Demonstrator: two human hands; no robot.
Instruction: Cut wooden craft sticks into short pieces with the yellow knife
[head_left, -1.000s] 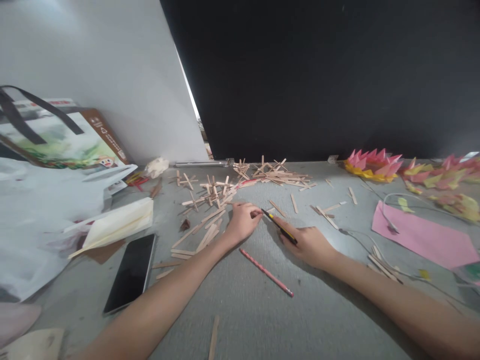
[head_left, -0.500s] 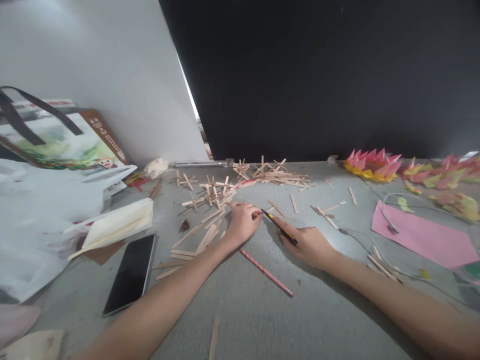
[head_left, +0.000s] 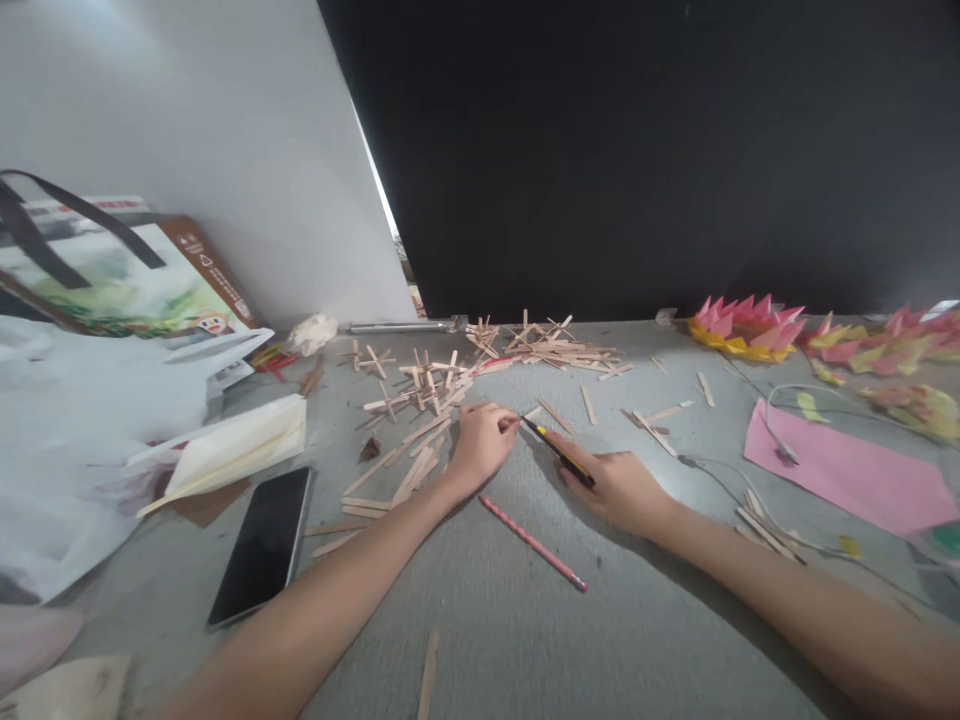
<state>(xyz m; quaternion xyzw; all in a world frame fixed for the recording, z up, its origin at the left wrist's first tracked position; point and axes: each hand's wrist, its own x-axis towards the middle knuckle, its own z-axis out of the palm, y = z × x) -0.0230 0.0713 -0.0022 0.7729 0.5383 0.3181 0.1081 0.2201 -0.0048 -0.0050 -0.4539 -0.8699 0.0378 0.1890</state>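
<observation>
Low over the table, my left hand (head_left: pixel 484 440) is closed in a pinch. A short pale end of a wooden craft stick (head_left: pixel 533 412) shows at its fingertips; the rest is hidden. My right hand (head_left: pixel 616 488) grips a black and yellow utility knife (head_left: pixel 559 452), index finger laid along its body. The knife tip points up and left, right beside the left fingertips. Below both hands lies a pink patterned pencil (head_left: pixel 534 545). Loose craft sticks (head_left: pixel 416 475) lie left of my left hand, and a single stick (head_left: pixel 554 414) rests just beyond the knife.
Piled craft sticks (head_left: pixel 566 352) lie at the back. A phone (head_left: pixel 262 545), plastic bag (head_left: pixel 97 430) and shopping bag (head_left: pixel 127 270) occupy the left. Rightward are pink paper (head_left: pixel 847 470), a cable (head_left: pixel 750 510) and folded paper flowers (head_left: pixel 746 330). A black panel (head_left: pixel 637 160) stands behind.
My left fingers have shifted slightly left, and the pale stick end now shows by the knife tip. My right hand and the knife have barely moved.
</observation>
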